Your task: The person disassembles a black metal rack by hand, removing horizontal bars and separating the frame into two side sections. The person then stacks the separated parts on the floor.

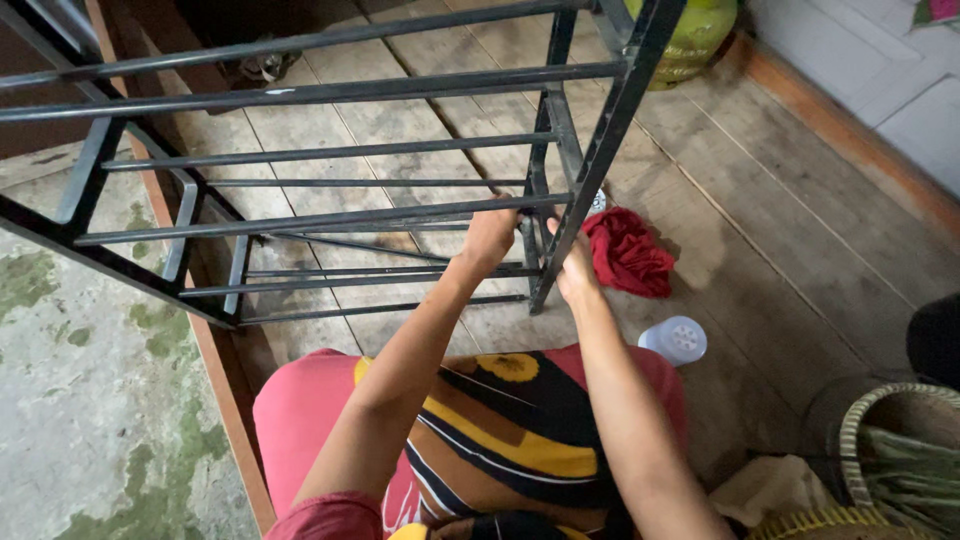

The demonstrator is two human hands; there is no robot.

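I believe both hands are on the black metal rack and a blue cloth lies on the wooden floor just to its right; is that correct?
Not quite: the cloth is red, not blue, as the head view shows. The left hand and right hand are indeed at the black metal rack, and the cloth lies on the wooden floor beside it.

Fingertips of the left hand (pixel 490 236) vanish behind a rack (pixel 330 150) bar; the rack runs off the top edge, a green cylinder (pixel 695 35) likewise cropped

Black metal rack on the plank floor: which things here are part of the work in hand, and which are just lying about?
In hand:
black metal rack
left hand, on a rack bar
right hand, at the rack's upright

Lying about:
crumpled red cloth
white perforated plastic cap
yellow-green gas cylinder
woven basket
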